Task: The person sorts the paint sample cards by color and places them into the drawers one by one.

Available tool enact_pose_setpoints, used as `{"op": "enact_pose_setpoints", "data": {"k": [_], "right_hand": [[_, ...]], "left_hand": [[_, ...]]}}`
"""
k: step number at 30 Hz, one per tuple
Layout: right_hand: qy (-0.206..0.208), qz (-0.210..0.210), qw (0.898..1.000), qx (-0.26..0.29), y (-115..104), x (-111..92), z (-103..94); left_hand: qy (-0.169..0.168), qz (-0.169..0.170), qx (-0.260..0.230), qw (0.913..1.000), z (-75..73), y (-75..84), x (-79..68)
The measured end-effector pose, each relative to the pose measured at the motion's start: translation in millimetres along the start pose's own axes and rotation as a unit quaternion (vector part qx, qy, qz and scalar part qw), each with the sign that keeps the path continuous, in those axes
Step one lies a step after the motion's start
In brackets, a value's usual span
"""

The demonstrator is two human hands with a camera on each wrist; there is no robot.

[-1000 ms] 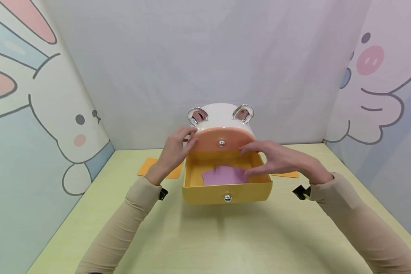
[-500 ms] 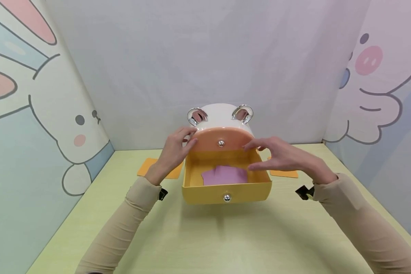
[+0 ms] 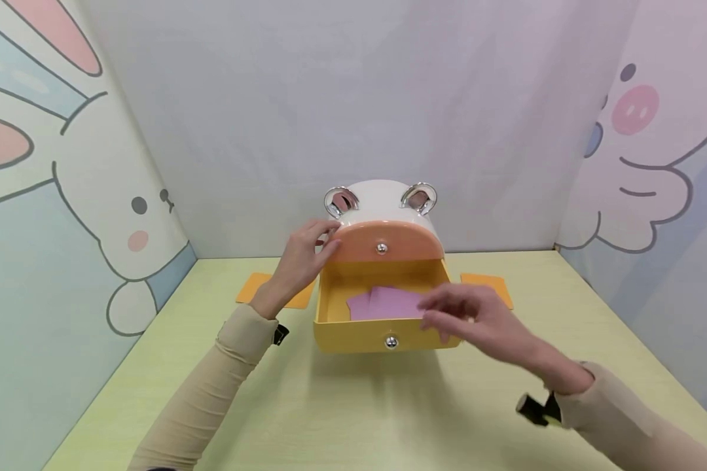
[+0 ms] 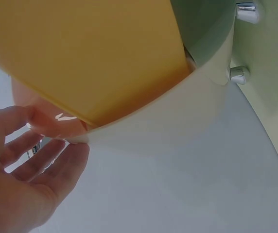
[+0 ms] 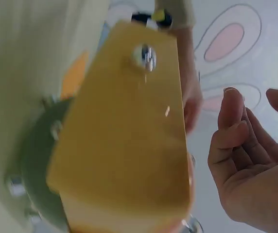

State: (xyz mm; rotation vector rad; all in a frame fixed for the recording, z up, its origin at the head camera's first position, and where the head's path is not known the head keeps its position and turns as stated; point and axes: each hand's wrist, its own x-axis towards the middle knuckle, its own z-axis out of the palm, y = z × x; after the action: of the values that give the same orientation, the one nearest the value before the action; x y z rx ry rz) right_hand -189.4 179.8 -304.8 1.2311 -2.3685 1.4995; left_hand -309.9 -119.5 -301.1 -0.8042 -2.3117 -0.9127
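Observation:
A small white desktop drawer box (image 3: 379, 196) with silver-rimmed ears stands at the back of the table. Its orange upper drawer (image 3: 353, 243) is closed, while the yellow lower drawer (image 3: 350, 337) is pulled far out. Overlapping purple paper pieces (image 3: 391, 304) lie inside the yellow drawer. My left hand (image 3: 299, 258) grips the box's upper left edge, thumb on the orange front and fingers along the white side (image 4: 153, 116). Over the yellow drawer's front right corner is my right hand (image 3: 483, 320), fingers loosely bent and holding nothing; the right wrist view shows it beside the drawer.
Orange flat pieces lie on the table on both sides of the box, one at the left (image 3: 253, 286) and one at the right (image 3: 490, 285). A pale curtain (image 3: 353, 98) hangs close behind the box. Cartoon-printed panels (image 3: 88, 216) flank the table.
My right hand has moved from inside the right part of the drawer toward me, over its front corner, and its fingers have drawn closer together. The left hand stays on the box.

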Motion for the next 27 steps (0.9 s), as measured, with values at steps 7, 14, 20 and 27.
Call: {"op": "enact_pose_setpoints", "data": {"k": [7,14,20,27], "right_hand": [[-0.128,0.152,0.947,0.252,19,-26,50.0],[-0.111,0.288,0.888,0.341,37,-25,79.5],[-0.039,0.297,0.884,0.358,38,-15,85.8],[0.023,0.328,0.882,0.337,36,-11,89.7]], "left_hand": [[0.001,0.001,0.002,1.0,-0.1,1.9,0.6],[0.001,-0.004,0.002,1.0,0.8,3.9,0.5],[0.002,-0.002,0.003,1.0,0.8,4.5,0.4],[0.005,-0.001,0.004,1.0,1.2,3.0,-0.7]]}}
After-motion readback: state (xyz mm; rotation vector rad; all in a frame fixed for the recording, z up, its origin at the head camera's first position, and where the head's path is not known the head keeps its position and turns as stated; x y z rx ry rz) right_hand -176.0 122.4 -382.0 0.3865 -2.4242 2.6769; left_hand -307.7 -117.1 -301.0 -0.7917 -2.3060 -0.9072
